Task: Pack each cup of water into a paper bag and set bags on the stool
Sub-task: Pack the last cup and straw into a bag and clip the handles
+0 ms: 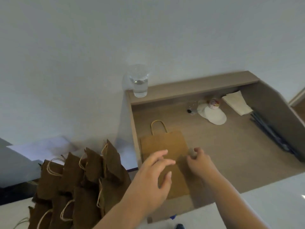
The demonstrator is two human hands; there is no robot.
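Note:
A flat brown paper bag [165,146] with a twine handle lies on the wooden desk [231,154]. My left hand [153,177] hovers over its lower half, fingers spread, holding nothing. My right hand [199,162] is closed at the bag's right edge, pinching what looks like the bag's other handle. A clear cup of water [139,80] stands on the raised back ledge of the desk at its left end. Several packed brown paper bags [82,179] stand upright in a cluster at the lower left; what they rest on is hidden.
At the back of the desk lie a white cap [213,115], a small round container [214,103], an empty clear cup [193,108] and folded napkins [236,103]. Dark rods [272,138] lean along the desk's right side wall. A white wall stands behind.

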